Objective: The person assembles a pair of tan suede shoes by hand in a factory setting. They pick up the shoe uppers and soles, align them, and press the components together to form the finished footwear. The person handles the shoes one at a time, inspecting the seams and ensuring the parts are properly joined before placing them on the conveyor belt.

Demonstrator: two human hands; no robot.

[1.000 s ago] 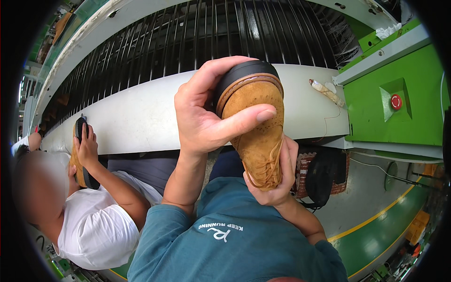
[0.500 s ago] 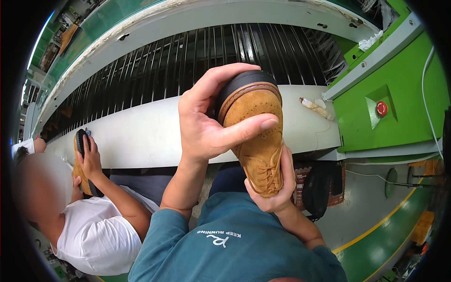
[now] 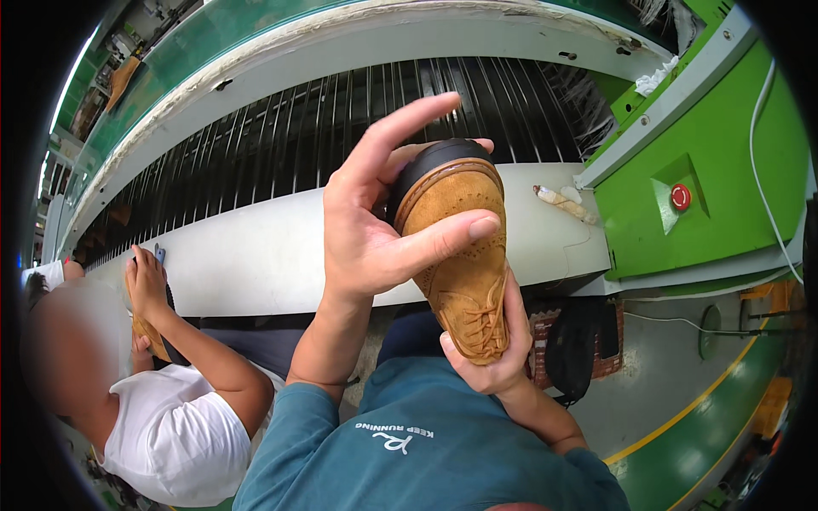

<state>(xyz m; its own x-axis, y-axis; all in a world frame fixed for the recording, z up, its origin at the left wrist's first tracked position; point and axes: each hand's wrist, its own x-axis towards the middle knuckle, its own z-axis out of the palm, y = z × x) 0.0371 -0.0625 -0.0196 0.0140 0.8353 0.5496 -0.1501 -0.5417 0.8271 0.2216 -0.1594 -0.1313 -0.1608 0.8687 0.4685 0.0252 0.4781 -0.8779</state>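
Note:
A tan suede lace-up shoe (image 3: 470, 289) with a black sole is held up in front of me, its toe pointing away and its laces facing up. My left hand (image 3: 362, 234) grips the toe end: the thumb lies across the upper, and the index finger is lifted clear of the sole's edge. The other left fingers are mostly hidden behind the sole. Cupped around the heel and ankle end is my right hand (image 3: 504, 368), its thumb along one side and its fingers along the other.
A white ledge (image 3: 247, 234) runs in front of black rollers (image 3: 281, 170). On it lies a cream-coloured roll (image 3: 565, 204). At right, a green machine panel (image 3: 630, 226) carries a red button (image 3: 680, 197). A co-worker in white (image 3: 183, 426) at left holds another tan shoe (image 3: 156, 345).
My left index finger has lifted off the sole's edge, and another fingertip now shows behind the toe. The shoe sits slightly lower. The co-worker's hand has shifted on their shoe.

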